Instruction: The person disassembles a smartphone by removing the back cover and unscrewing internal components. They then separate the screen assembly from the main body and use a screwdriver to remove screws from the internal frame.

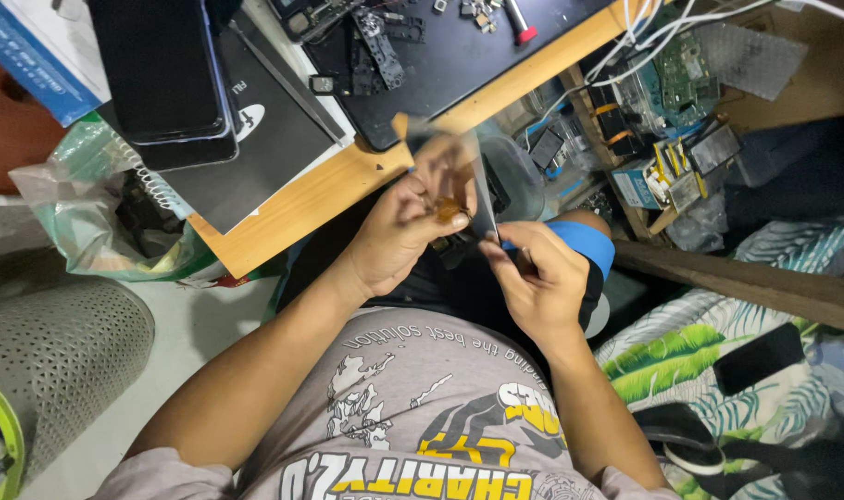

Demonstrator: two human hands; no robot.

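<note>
So I've got a thin dark panel point(482, 199) pinched edge-on over my lap, left hand point(399, 236) gripping it by the amber ribbon bit, right hand point(537, 278) pinching the lower edge. Looks light, stiff, crackable, so edges only. Wooden desk edge point(283, 208) crowds in close ahead

Grey printed T-shirt, bare forearms
</note>
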